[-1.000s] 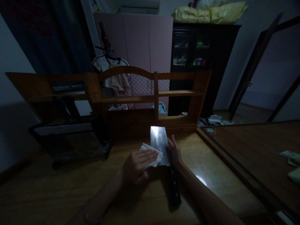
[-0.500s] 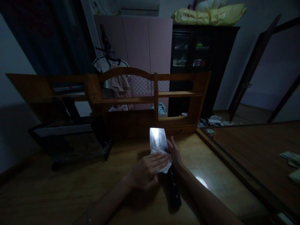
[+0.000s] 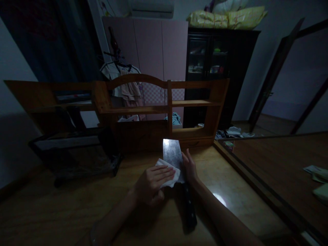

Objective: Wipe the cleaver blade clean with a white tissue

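Centrally, cleaver (image 3: 172,153), right hand (image 3: 190,168) at its edge, tabletop (image 3: 235,186) either side

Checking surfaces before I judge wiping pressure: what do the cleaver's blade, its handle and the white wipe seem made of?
Blade: metal, probably steel, shiny; it throws back bright glare.
Handle: black, rather dull; plastic or dark wood, as no grain shows but dim light may hide it.
White wipe: paper tissue or thin cloth, matt; it creases under the left hand.
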Motion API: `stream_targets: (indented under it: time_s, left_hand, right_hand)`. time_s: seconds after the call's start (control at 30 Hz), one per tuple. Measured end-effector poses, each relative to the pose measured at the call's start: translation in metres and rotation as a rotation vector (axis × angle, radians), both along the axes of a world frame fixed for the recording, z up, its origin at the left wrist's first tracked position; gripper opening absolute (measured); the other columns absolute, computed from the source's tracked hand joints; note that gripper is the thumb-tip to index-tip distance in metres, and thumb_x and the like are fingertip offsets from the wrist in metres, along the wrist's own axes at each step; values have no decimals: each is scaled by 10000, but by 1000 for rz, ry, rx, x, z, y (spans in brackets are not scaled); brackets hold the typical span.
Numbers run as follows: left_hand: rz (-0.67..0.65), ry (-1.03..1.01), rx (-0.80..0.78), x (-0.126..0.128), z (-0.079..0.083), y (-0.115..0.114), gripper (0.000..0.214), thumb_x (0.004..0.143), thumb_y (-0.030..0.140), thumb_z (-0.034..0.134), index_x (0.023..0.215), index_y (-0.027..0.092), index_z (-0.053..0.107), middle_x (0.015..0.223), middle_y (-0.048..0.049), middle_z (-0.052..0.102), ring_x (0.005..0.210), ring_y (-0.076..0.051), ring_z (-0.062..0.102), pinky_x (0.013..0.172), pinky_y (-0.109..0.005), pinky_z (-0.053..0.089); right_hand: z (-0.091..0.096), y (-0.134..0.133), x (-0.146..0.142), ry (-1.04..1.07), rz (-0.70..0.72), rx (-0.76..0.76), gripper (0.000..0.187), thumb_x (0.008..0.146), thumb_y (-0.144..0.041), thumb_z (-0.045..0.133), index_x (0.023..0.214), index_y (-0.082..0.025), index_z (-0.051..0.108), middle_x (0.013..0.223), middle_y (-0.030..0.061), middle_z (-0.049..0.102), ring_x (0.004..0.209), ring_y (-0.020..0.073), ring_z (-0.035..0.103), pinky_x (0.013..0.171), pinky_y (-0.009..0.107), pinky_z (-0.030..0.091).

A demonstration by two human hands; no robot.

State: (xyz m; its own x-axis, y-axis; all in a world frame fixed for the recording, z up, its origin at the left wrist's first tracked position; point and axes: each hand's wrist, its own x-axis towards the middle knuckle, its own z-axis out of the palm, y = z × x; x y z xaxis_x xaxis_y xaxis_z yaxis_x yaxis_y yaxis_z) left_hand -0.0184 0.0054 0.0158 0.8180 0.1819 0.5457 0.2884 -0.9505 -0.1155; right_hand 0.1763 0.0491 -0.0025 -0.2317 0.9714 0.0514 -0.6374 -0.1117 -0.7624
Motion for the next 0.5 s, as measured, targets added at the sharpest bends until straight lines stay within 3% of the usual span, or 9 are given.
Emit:
stream_targets:
  time_s: [0.2, 0.37, 0.5]
  left_hand:
    - [66, -45, -2, -11, -1, 0, 584, 804, 309, 380, 1321, 88, 537, 1375, -158, 543, 1293, -267, 500, 1026, -480, 462]
    - [31, 42, -63, -1, -4, 4, 620, 768, 281, 419, 1353, 93, 503, 1398, -138, 523, 1316, -255, 475, 1084, -468, 410]
    - [30, 141, -101, 12, -4, 1, 668, 767, 269, 417, 1413, 96, 431, 1470, -126, 434, 1374, -250, 394, 1132, -463, 348]
  right_hand:
    - [-3, 1, 1, -27, -14, -4, 484, 811, -663, 514, 960, -238, 693, 941, 4, 745, 1051, 248, 637, 961, 367, 430]
    - [-12, 6, -3, -49, -193, 3, 407, 767, -638, 583, 831, -256, 707, 901, -4, 742, 994, 243, 639, 951, 349, 445]
    - [-11, 7, -5, -45, -177, 10, 425, 710, -637, 641, 808, -230, 714, 843, 6, 736, 984, 245, 642, 932, 338, 463]
